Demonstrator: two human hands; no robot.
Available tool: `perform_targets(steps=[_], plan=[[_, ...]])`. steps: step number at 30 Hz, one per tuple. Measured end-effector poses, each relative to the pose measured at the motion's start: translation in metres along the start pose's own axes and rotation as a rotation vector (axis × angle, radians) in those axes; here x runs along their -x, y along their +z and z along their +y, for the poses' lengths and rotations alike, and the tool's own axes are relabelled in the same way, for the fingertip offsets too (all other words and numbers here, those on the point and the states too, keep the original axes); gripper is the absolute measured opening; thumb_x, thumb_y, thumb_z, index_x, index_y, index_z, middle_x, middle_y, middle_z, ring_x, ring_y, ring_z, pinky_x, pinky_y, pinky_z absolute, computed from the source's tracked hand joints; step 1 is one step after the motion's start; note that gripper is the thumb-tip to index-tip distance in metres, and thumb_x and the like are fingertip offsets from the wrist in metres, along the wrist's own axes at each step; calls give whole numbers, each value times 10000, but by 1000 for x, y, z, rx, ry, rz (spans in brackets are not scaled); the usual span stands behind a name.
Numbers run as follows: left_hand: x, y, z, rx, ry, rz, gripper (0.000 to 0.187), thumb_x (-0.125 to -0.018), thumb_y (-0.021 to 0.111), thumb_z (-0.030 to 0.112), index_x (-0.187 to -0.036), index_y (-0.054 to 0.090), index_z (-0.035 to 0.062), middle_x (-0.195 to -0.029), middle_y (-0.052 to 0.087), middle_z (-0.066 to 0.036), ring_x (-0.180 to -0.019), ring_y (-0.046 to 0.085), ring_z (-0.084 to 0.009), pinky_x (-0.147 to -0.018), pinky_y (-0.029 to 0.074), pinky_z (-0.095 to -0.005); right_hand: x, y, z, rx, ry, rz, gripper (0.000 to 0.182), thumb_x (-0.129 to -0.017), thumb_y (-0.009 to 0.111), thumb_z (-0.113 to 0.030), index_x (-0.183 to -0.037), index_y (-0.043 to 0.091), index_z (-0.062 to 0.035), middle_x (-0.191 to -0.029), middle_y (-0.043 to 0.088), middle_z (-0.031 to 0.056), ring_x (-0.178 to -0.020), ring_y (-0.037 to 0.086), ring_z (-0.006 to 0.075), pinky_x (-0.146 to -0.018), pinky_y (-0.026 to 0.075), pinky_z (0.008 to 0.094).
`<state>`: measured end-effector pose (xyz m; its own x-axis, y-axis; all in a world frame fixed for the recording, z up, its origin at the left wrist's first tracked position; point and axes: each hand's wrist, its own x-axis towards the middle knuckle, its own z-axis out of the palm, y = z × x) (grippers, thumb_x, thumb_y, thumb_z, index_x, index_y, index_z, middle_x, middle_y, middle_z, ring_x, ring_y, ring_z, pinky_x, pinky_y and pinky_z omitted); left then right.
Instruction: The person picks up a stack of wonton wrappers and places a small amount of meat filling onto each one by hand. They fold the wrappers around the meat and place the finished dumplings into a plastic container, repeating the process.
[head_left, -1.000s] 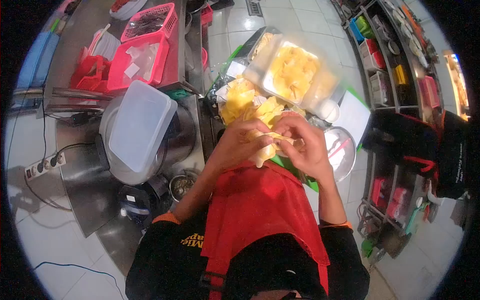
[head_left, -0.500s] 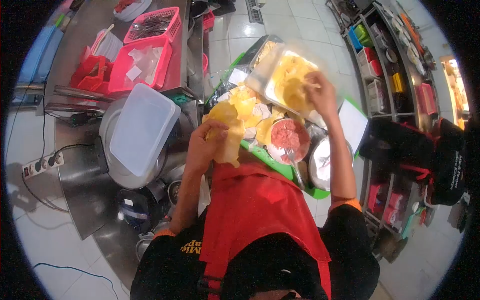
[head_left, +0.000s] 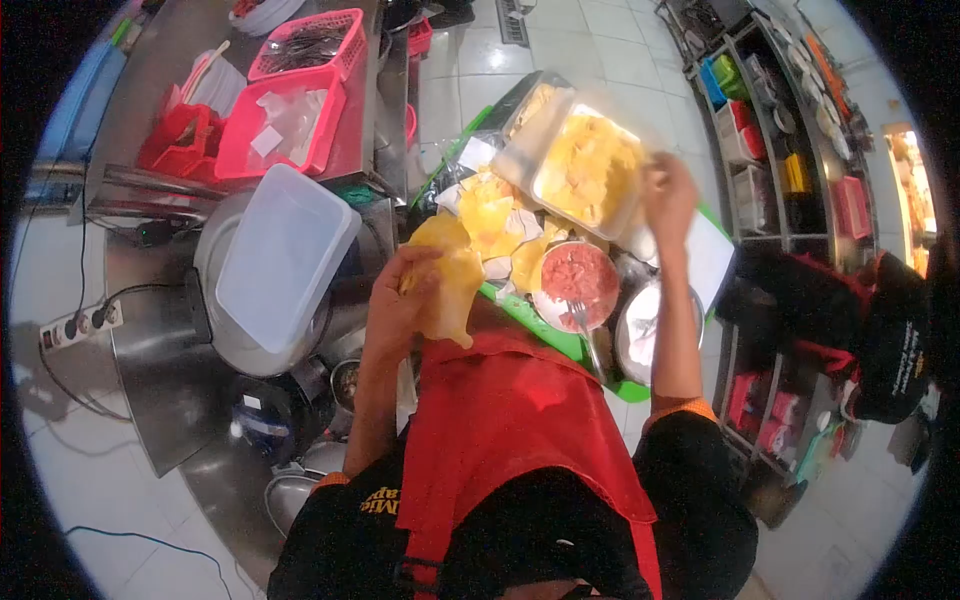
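My left hand [head_left: 405,300] is closed on some thin yellow wrappers [head_left: 450,290] that hang over the apron. My right hand [head_left: 669,190] is beside the right edge of a clear plastic container [head_left: 612,225] with yellow pieces in it; its fingers are blurred, and whether they hold anything is unclear. Loose yellow wrappers [head_left: 490,215] and white paper pieces lie left of the container. Below it is a bowl of pinkish-red filling [head_left: 580,278] with a fork [head_left: 588,335] in it.
A white oval dish [head_left: 640,335] stands right of the bowl, on a green-edged tray [head_left: 560,338]. At the left are a translucent lid [head_left: 285,265], pink baskets [head_left: 283,125] and a steel counter [head_left: 160,350]. Shelves [head_left: 765,130] with items stand at the right.
My right hand has moved right and slightly down, from over the container to its edge. The yellow piece it had over the container is no longer seen in it. My left hand has shifted slightly left.
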<state>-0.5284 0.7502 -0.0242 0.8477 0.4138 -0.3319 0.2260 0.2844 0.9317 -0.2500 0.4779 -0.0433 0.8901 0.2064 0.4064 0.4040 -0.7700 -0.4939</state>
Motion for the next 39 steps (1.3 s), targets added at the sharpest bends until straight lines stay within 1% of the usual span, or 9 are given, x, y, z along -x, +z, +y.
perform_targets(steps=[7, 11, 16, 23, 25, 26, 28, 33, 39], plan=[[-2, -1, 2, -13, -5, -63, 321, -918, 627, 134, -1229, 573, 76, -1184, 579, -63, -1079, 561, -166, -906, 482, -303, 48, -122, 106, 444, 485, -330, 229, -803, 676, -188, -1007, 686, -86, -862, 719, 139, -835, 691, 347, -736, 541, 403], [-2, 3, -5, 6, 2, -44, 321, -927, 613, 112, -1239, 550, 69, -1215, 565, -78, -1128, 546, -175, -937, 485, -320, 111, -160, 106, 188, 219, -707, 262, -710, 680, -85, -969, 688, -49, -923, 695, 170, -889, 676, 330, -776, 532, 389], [-15, 21, -2, -12, -81, -195, 294, -948, 612, 131, -1229, 551, 66, -1196, 568, -72, -1074, 569, -166, -901, 503, -301, 189, -129, 124, 621, -378, -565, 187, -800, 595, -106, -949, 692, -49, -1060, 654, 115, -1186, 542, 306, -1039, 408, 433], [-23, 45, 14, -191, 54, -301, 397, -959, 628, 308, -1250, 530, 57, -1144, 578, -87, -996, 584, -183, -848, 510, -308, 195, -146, 129, 717, -400, -655, 186, -837, 589, -166, -952, 724, -109, -1016, 669, 106, -1101, 593, 290, -1005, 425, 438], [-17, 42, 14, -155, 34, -268, 399, -966, 620, 328, -1245, 531, 57, -1138, 579, -86, -990, 582, -178, -842, 509, -306, 181, -169, 101, 418, 107, -744, 167, -843, 613, -209, -951, 739, -186, -929, 680, 85, -933, 651, 267, -891, 476, 439], [-15, 39, 12, -156, 34, -263, 399, -966, 620, 328, -1245, 531, 57, -1138, 579, -86, -990, 582, -178, -842, 509, -306, 184, -168, 98, 490, 67, -701, 142, -841, 637, -218, -944, 735, -207, -843, 664, 91, -807, 655, 286, -771, 496, 444], [-13, 36, 6, -15, -72, -225, 304, -953, 637, 177, -1223, 557, 63, -1169, 577, -70, -1059, 576, -164, -881, 508, -301, 212, -149, 114, 425, 128, -647, 139, -845, 638, -201, -949, 728, -181, -837, 652, 108, -816, 651, 305, -749, 498, 440], [-13, 27, -1, -34, -51, -197, 321, -951, 649, 201, -1226, 556, 66, -1170, 580, -71, -1051, 585, -167, -864, 519, -304, 230, -127, 103, 223, 235, -554, 128, -854, 622, -150, -933, 695, -81, -813, 617, 151, -783, 628, 363, -692, 495, 449], [-14, 29, 4, 71, -99, -227, 368, -936, 664, 225, -1231, 540, 42, -1176, 577, -70, -1042, 589, -161, -860, 520, -303, 237, -157, 107, -139, 520, -384, 176, -877, 621, -115, -995, 687, -2, -856, 674, 127, -743, 652, 246, -693, 513, 350]])
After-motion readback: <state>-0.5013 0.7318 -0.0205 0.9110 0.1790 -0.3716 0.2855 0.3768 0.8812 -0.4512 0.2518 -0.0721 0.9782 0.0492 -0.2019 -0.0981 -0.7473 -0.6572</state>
